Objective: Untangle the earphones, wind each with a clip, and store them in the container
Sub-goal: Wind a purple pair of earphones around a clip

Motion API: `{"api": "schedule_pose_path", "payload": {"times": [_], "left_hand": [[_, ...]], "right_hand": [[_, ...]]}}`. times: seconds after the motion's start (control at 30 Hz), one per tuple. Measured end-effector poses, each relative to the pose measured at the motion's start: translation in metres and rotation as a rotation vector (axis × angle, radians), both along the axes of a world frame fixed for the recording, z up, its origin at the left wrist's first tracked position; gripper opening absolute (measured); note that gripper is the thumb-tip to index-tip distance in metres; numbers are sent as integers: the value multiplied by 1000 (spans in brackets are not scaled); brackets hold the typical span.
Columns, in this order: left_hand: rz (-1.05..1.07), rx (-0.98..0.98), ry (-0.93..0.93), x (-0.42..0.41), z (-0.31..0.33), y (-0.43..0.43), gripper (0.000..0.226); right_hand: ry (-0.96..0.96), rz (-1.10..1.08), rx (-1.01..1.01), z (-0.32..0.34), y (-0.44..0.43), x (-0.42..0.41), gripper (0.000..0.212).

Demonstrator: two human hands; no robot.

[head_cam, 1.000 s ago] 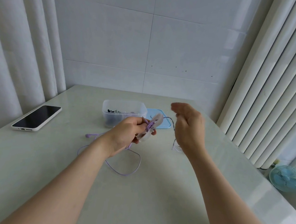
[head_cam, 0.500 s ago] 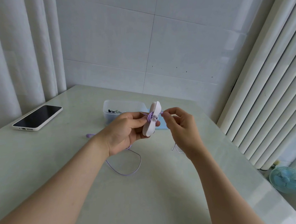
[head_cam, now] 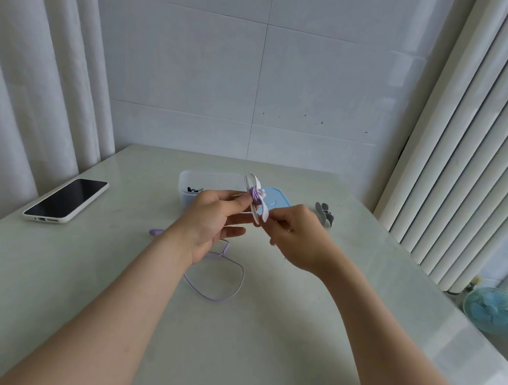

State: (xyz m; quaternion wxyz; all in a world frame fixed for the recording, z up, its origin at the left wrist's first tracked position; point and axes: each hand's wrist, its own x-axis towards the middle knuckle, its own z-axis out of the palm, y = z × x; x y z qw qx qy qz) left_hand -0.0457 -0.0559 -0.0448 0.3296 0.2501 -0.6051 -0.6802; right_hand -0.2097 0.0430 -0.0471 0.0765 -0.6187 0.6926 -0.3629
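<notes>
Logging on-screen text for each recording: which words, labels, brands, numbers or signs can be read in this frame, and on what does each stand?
No text can be read anywhere in this frame.
phone: screen dark, no mark shows.
container, blue lid, white clip, grey clip, purple earphone cable: no print visible.
fan: too small and blurred to tell.
</notes>
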Motion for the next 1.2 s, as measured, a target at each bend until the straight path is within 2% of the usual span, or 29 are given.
{"api": "schedule_pose_path", "payload": {"times": [0.07, 0.17, 0.3, 0.4, 0.47, 0.53, 0.7, 0.8, 1.03, 1.2], "left_hand": [[27, 25, -14, 0, 1, 0, 24], [-8, 123, 3, -1, 4, 2, 28], [-65, 243, 34, 4, 10, 4, 19], [-229, 175, -45, 5, 8, 7, 20], [-319, 71, -134, 2, 6, 11, 23], [-342, 6, -133, -2, 3, 14, 27], [-250, -29, -8, 0, 3, 10, 39], [-171, -89, -25, 0, 3, 10, 29], [204, -117, -97, -3, -2, 1, 13], [275, -219, -123, -8, -6, 3, 10]], "right_hand": [[-29, 30, 59, 1, 1, 0, 29], [-44, 43, 116, 0, 1, 1, 31], [-2, -170, -4, -5, -8, -6, 32], [-22, -338, -89, -7, -9, -17, 26], [-82, -384, -117, -4, -7, -22, 17], [-131, -396, -136, -1, -5, -24, 11], [-130, -402, -56, -3, -4, -23, 8], [-131, -319, 47, -3, -1, -18, 9], [-167, -113, 230, 7, 9, -4, 12], [-225, 89, 251, 14, 14, 8, 13]]}}
